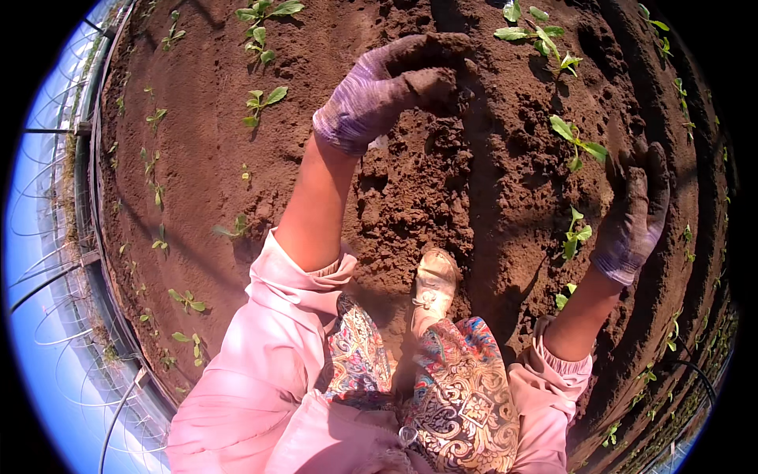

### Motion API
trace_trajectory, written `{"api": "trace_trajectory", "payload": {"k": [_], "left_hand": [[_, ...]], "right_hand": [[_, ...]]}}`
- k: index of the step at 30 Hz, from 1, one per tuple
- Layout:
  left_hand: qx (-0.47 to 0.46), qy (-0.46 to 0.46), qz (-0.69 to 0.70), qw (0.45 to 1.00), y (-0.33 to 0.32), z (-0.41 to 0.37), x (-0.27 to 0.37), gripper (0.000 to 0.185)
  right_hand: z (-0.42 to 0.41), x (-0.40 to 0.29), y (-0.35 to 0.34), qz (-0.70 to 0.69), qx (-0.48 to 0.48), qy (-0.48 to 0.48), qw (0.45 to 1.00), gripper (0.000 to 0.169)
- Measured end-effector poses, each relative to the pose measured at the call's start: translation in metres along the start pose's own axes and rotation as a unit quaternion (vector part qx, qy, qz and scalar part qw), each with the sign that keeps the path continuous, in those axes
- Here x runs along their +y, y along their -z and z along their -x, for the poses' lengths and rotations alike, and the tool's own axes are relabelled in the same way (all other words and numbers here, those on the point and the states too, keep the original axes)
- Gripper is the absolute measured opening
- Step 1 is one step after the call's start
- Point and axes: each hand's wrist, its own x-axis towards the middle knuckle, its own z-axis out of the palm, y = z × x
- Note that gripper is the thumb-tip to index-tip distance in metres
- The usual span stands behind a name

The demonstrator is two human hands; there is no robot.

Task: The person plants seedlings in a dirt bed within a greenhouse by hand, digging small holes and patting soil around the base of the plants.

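Note:
My left hand point(385, 92), in a purple striped knit glove caked with soil, reaches over the loose, clumpy soil point(414, 172) ahead of my foot. Its thumb and fingers curve apart, and I see nothing held between them. My right hand point(633, 219), gloved the same way, is spread low over the earth on the far side of a row of seedlings. Closest to it are a leafy seedling point(577, 142) and another seedling point(574, 234), both just to its left. Some of its fingertips blend into the dark, shaded soil.
More seedlings point(259, 105) grow in a row on the left, and a larger seedling point(536, 32) stands at the top right. My muddy shoe point(435, 284) rests on the soil between rows. Along the left edge runs a greenhouse frame point(89, 178) with thin, looping wires or tubes.

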Motion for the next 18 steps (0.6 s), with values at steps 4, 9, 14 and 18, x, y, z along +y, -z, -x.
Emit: {"api": "trace_trajectory", "payload": {"k": [4, 9, 14, 18], "left_hand": [[0.045, 0.099, -0.417, 0.902, -0.027, 0.001, -0.097, 0.059], [0.104, 0.079, 0.229, 0.965, -0.004, 0.049, -0.079, 0.039], [0.173, 0.016, 0.364, 0.915, 0.009, 0.096, -0.053, 0.037], [0.237, 0.022, 0.348, 0.907, 0.017, 0.145, -0.061, 0.039]], "right_hand": [[0.061, 0.044, -0.048, 0.134, -0.228, -0.151, 0.953, 0.038], [0.079, 0.08, -0.054, -0.019, -0.155, -0.288, 0.945, 0.039], [0.103, 0.176, -0.08, 0.584, -0.505, -0.081, 0.63, 0.074], [0.149, 0.16, -0.119, 0.668, -0.611, -0.065, 0.42, 0.095]]}}
